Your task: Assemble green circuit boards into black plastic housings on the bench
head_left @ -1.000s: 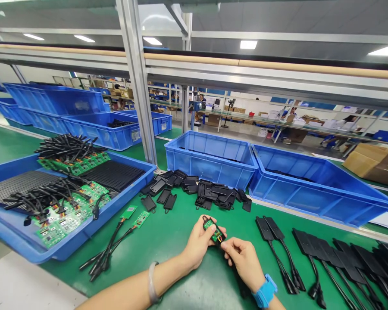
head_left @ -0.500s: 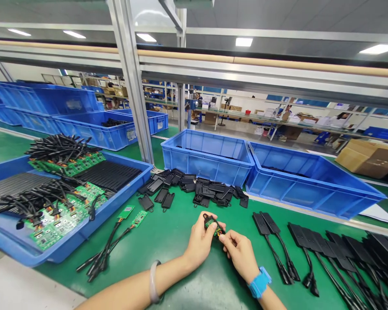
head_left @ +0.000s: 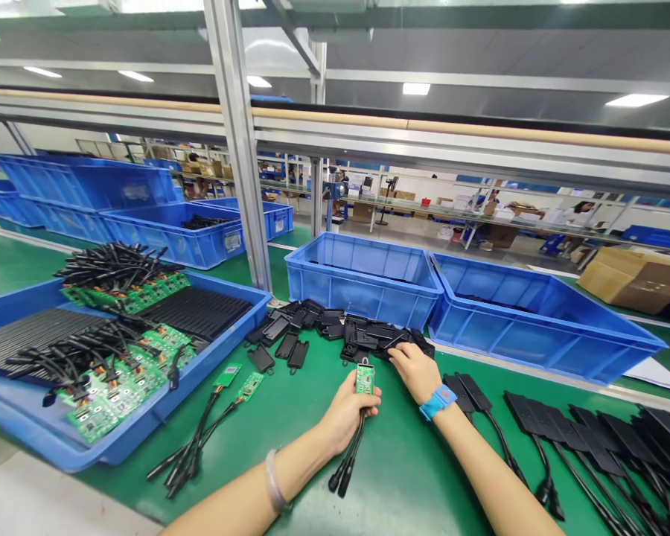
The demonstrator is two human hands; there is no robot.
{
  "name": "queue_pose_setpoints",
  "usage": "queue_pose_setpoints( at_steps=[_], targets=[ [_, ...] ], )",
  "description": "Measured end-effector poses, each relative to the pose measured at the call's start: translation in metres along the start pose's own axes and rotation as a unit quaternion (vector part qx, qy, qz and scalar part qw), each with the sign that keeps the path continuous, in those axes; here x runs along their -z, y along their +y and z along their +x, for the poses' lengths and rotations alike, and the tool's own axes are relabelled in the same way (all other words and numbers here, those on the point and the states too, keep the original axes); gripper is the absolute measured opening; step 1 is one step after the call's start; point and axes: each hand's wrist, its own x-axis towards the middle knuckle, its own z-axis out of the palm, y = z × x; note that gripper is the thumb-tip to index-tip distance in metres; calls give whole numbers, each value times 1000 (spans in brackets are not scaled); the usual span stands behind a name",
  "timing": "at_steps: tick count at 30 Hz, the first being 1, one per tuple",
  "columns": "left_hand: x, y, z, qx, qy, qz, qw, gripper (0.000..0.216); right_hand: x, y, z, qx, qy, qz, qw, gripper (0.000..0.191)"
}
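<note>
My left hand [head_left: 346, 413] holds a small green circuit board [head_left: 365, 378] upright in a black shell, its black cables [head_left: 348, 458] hanging down toward the green mat. My right hand [head_left: 416, 368], with a blue wristband [head_left: 438, 402], reaches forward into the pile of black plastic covers [head_left: 362, 335] and touches one of them at the pile's right end. Two more green boards with cables [head_left: 240, 383] lie on the mat to the left.
A blue tray [head_left: 212, 350] at left holds several green boards with black cables. Two blue bins [head_left: 362, 294] [head_left: 541, 335] stand behind the cover pile. Finished black units with cables [head_left: 563, 432] lie in a row at right. A metal post [head_left: 246, 149] rises at centre left.
My right hand let go of the board and moved forward to the pile of black covers. My left hand turned the board upright, cables hanging down.
</note>
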Motion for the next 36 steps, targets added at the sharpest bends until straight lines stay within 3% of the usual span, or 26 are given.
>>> queue_pose_setpoints(
  at_steps=[3, 6, 9, 12, 16, 19, 23, 28, 36],
  targets=[
    [-2, -2, -5, 6, -39, 11, 999, 50, 16, -7, -14, -12, 64, 11, 998, 23],
    [-2, -4, -9, 42, -77, 43, 995, 54, 35, -17, -34, -96, 130, 110, 981, 25],
    [-2, -6, -12, 80, -126, 76, 986, 60, 46, -27, -52, -203, 106, 292, 929, 28],
    [-3, -7, -13, 108, -145, 85, 980, 66, 48, -29, -64, -248, 73, 377, 889, 32],
    [-3, -10, -15, 130, -143, 93, 977, 60, 48, -28, -70, -275, 116, 400, 867, 32],
    [-2, -12, -14, 138, -157, 95, 973, 60, 52, -30, -72, -281, 124, 386, 870, 31],
    [1, -13, -13, 145, -169, 90, 971, 62, 57, -32, -72, -294, 195, 341, 871, 31],
    [-2, -8, -14, 125, -199, 104, 966, 60, 42, -37, -73, -297, 39, 403, 865, 37],
    [-7, -9, -17, 107, -197, 156, 962, 52, 20, -42, -76, -325, 18, 467, 822, 42]
  ],
)
